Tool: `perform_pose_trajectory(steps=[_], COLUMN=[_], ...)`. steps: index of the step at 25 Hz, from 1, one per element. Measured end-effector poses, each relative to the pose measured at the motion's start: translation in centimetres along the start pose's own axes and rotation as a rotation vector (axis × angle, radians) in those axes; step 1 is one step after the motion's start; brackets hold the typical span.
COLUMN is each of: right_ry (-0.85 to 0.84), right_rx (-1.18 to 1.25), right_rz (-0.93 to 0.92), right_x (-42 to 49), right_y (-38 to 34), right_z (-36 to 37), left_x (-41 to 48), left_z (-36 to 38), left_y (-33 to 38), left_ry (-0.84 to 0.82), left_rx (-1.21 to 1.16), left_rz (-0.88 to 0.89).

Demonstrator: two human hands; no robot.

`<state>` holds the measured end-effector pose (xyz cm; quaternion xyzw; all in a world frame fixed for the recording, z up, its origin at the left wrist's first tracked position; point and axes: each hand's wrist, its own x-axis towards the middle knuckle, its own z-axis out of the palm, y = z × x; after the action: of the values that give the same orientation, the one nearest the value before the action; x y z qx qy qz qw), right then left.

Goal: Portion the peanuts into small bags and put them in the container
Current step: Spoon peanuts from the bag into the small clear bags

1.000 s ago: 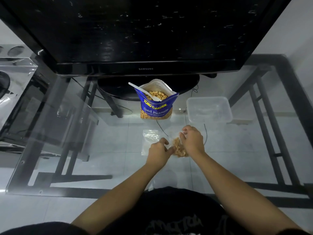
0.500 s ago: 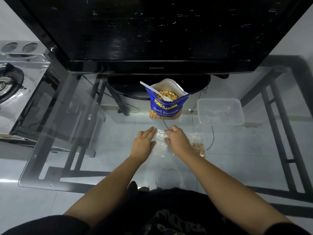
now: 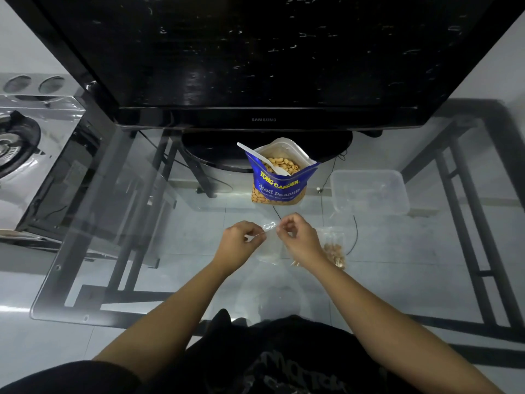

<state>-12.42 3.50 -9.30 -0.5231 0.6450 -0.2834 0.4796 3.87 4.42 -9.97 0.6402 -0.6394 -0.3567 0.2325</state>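
An empty clear small bag (image 3: 268,245) hangs between my hands over the glass table. My left hand (image 3: 241,241) pinches its top edge on the left, my right hand (image 3: 297,240) pinches it on the right. A filled small bag of peanuts (image 3: 335,248) lies on the glass just right of my right wrist, partly hidden by it. The blue peanut pouch (image 3: 279,180) stands open behind my hands, with a white plastic spoon (image 3: 262,159) stuck in the nuts. The clear plastic container (image 3: 369,191) sits to the pouch's right.
A black television (image 3: 255,58) on its stand fills the back of the glass table (image 3: 142,223). A gas stove (image 3: 20,140) stands off to the left. Black cables (image 3: 353,237) trail over the floor under the glass.
My hands let go of the filled bag, which now lies to the right. They moved to the empty bag, lifted it and now pinch its top edge.
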Motion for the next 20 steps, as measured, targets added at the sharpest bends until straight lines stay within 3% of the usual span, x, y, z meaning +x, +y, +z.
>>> perform_pose_trajectory(steps=[3, 7, 11, 15, 20], right_ry=[-0.012, -0.011, -0.004, 0.024, 0.078], right_rx=[0.266, 0.399, 0.299, 0.186, 0.175], right_rz=[0.098, 0.033, -0.101, -0.179, -0.186], right_x=[-1.2, -2.2, -2.1, -1.8, -1.5], right_y=[-1.2, -2.9, -4.4, -5.3, -5.9], right_z=[-1.0, -3.0, -5.3, -6.5, -7.6], left_x=[-0.3, 0.0, 1.1, 1.7, 2.4], left_z=[-1.6, -2.8, -3.0, -2.6, -3.4], left_y=[1.9, 5.3, 7.4, 8.5, 9.8], left_ry=[-0.190, -0.310, -0.307, -0.410, -0.288], left_rx=[-0.349, -0.967, -0.865, -0.773, -0.798], left_rz=[-0.212, -0.398, -0.428, -0.390, -0.325])
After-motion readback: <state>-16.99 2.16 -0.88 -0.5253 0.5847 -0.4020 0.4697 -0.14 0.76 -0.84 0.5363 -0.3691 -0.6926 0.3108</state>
